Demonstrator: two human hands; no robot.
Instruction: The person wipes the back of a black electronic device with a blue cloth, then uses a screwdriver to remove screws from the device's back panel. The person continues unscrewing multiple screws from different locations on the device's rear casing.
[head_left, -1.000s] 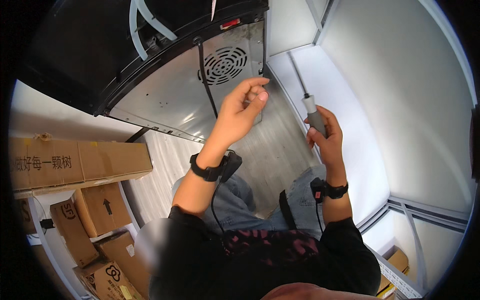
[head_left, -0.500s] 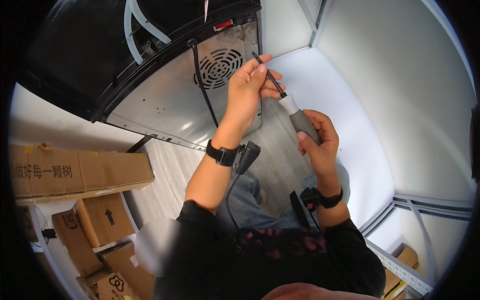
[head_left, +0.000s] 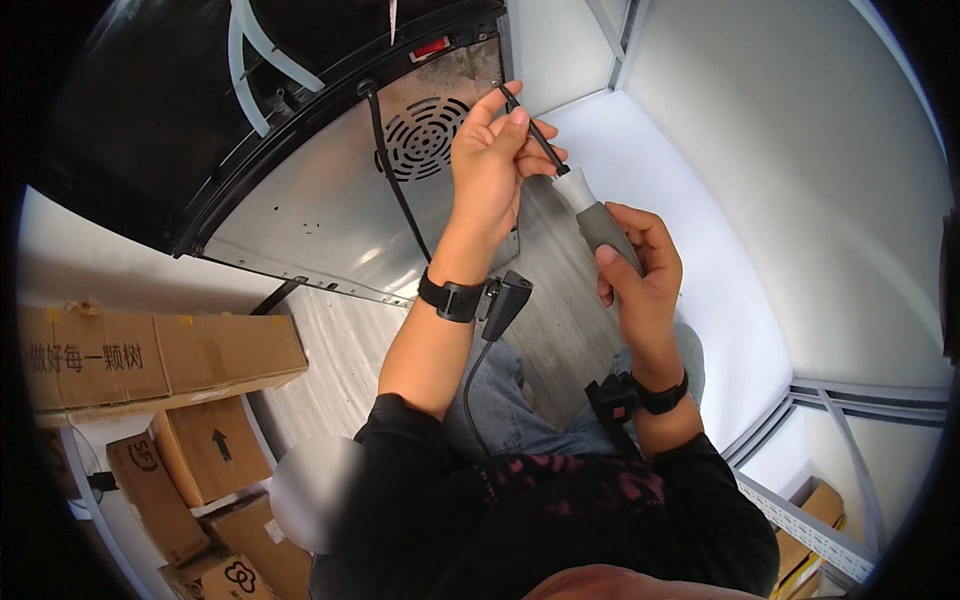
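Observation:
A screwdriver point(head_left: 605, 232) with a grey handle, a pale collar and a dark shaft slants up to the left between my hands. My right hand point(head_left: 648, 268) is closed around the handle. Higher up, my left hand point(head_left: 487, 165) pinches the shaft between thumb and fingers close to the tip. In the picture the tip overlaps the right edge of a metal panel point(head_left: 335, 235); I cannot tell whether it touches. That panel belongs to a large black appliance point(head_left: 130, 130), and part of its round slotted vent point(head_left: 420, 138) is behind my left hand.
A black cable point(head_left: 393, 165) hangs from the panel's upper edge, near a red switch point(head_left: 430, 47). Two pale tubes point(head_left: 240, 75) lie on the appliance. Cardboard boxes point(head_left: 215, 450) are stacked at the left. White wall panels point(head_left: 780, 190) rise at the right.
Both hands and the screwdriver have shifted slightly upward in the picture. The appliance appears a little farther left. My grips look the same.

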